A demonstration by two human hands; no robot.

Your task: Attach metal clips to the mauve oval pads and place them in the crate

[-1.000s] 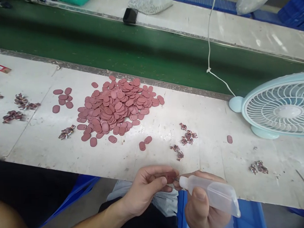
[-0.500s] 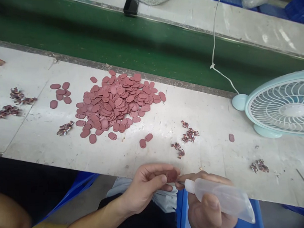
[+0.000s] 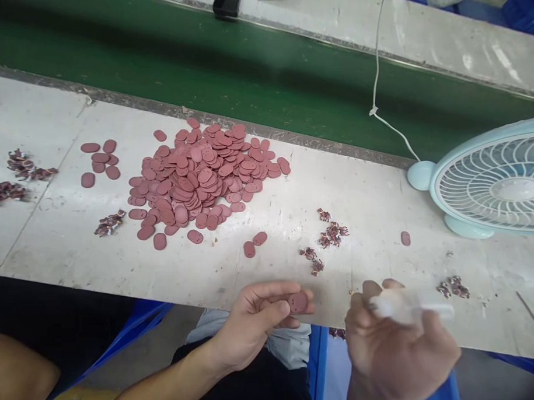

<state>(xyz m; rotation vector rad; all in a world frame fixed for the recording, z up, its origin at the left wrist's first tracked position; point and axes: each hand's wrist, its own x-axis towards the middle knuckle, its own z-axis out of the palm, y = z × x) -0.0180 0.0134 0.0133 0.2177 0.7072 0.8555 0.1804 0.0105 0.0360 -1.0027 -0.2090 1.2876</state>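
Note:
My left hand [image 3: 258, 323] pinches a reddish oval disc [image 3: 298, 302] between thumb and fingers, just past the table's front edge; small holes show in the disc. To its right, my right hand [image 3: 399, 347] is closed round a translucent squeeze bottle [image 3: 411, 306] with a white cap, blurred by motion, its tip pointing left and apart from the disc. A large heap of similar discs [image 3: 200, 179] lies on the white table [image 3: 363, 202]. Two loose discs [image 3: 254, 245] rest above my left hand. Small dark brown figures [image 3: 333, 234] lie in clusters between the hands and the fan.
A pale blue fan [image 3: 507, 183] stands at the right, its white cable [image 3: 376, 73] crossing the green belt [image 3: 289, 82]. At the lower left is another person's arm [image 3: 23, 372]. More brown pieces [image 3: 20, 165] lie at the left. A blue bin [image 3: 319, 361] sits below the table edge.
My right hand has moved right with the bottle, drawing the tip away from the disc. My left hand still holds the disc in nearly the same place. The view has shifted slightly.

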